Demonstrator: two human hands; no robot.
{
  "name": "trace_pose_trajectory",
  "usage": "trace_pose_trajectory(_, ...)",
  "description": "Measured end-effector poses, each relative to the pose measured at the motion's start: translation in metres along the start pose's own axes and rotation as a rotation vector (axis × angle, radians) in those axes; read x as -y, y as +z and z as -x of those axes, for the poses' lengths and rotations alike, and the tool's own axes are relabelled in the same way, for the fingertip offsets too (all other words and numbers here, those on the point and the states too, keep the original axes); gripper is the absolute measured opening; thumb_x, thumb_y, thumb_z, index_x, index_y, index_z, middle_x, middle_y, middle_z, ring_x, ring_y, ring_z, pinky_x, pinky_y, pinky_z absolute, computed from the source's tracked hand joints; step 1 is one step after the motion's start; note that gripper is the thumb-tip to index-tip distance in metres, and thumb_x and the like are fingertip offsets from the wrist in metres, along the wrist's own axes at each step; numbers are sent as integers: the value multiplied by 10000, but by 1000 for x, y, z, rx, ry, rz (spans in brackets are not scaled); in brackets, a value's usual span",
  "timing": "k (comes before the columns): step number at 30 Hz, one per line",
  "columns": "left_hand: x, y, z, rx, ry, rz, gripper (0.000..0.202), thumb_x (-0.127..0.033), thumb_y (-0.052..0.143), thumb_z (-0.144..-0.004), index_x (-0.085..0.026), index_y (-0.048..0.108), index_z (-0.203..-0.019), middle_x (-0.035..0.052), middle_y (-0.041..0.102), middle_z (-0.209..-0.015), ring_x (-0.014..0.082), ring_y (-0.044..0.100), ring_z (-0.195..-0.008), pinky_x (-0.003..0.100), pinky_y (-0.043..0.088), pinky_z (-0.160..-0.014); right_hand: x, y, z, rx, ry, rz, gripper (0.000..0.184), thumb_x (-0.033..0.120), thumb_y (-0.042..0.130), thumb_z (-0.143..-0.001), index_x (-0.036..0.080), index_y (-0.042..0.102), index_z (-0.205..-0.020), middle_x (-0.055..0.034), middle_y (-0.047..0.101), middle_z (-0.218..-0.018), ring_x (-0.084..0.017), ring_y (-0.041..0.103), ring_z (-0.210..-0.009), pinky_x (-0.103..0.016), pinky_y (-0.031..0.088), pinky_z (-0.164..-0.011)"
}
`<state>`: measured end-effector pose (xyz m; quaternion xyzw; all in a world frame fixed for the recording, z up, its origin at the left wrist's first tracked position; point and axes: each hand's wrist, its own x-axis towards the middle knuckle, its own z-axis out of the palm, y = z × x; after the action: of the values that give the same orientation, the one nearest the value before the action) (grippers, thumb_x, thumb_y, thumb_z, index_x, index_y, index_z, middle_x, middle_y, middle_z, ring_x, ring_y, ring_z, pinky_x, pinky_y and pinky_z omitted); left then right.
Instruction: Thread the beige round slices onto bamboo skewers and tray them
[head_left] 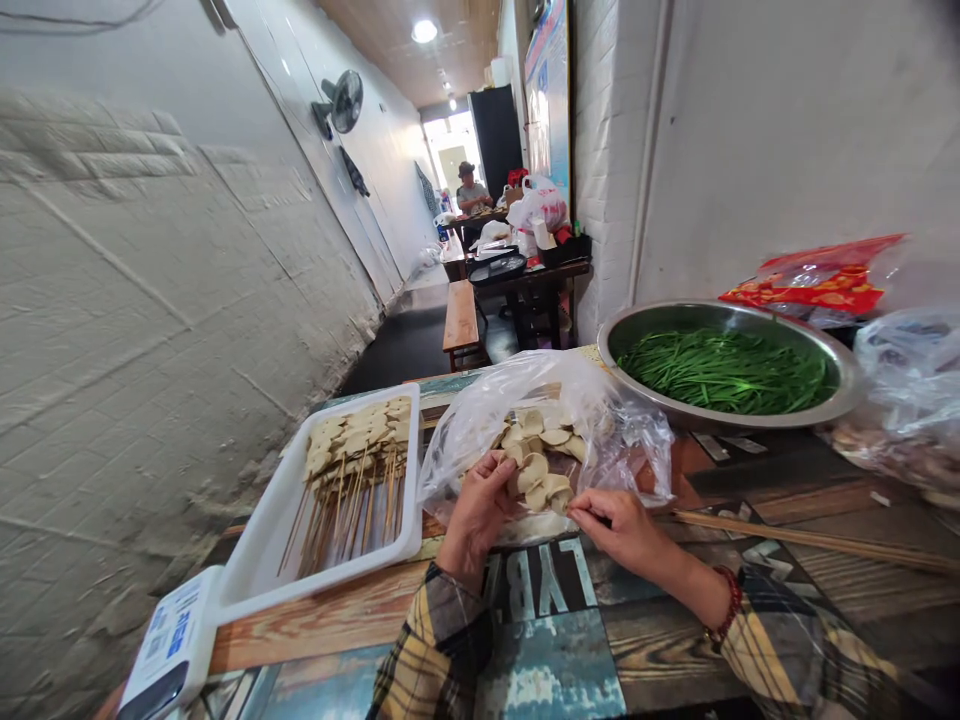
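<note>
My left hand (480,505) is closed, thumb and forefinger pinching the edge of a pale round slice (532,468). My right hand (622,525), a beaded bracelet at its wrist, is closed too, its fingertips against another curled slice (559,488); what they pinch is hidden. Beneath and beyond both hands, a clear plastic bag (480,410) lies spread on the table with more of these beige slices on it. Several bare wooden skewers (817,540) lie to the right of my right hand. At left, skewered slices (360,430) lie in a white tray (259,540).
A steel basin (844,385) of green chives (727,370) stands at the back right, beside a red package (810,280) and a filled plastic bag (915,390). A white boxy device (172,640) sits at the near left. Far back, a person (472,190) sits beyond a bench (461,315).
</note>
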<state>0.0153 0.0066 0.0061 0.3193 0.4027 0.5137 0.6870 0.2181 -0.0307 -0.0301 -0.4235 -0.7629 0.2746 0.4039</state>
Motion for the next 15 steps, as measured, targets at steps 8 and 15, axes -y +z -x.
trace_pose_trajectory(8,1,-2,-2,-64,61,41,363,-284,852,-568,-169,559,-749,-24,633,-704,103,601,-609,223,488,-585,5,8,-2,3,-12,0,235,229,497,-899,169,677,-762,-10,683,-668,-133,608,-599,-229,441,-577)
trace_pose_trajectory(15,-1,3,0,-79,74,73,424,-290,873,-530,-173,608,-839,-4,674,-751,131,635,-641,246,510,-608,-1,-6,-9,-90,100,-57,259,329,489,-920,160,684,-901,-13,674,-654,-142,612,-563,-245,472,-559)
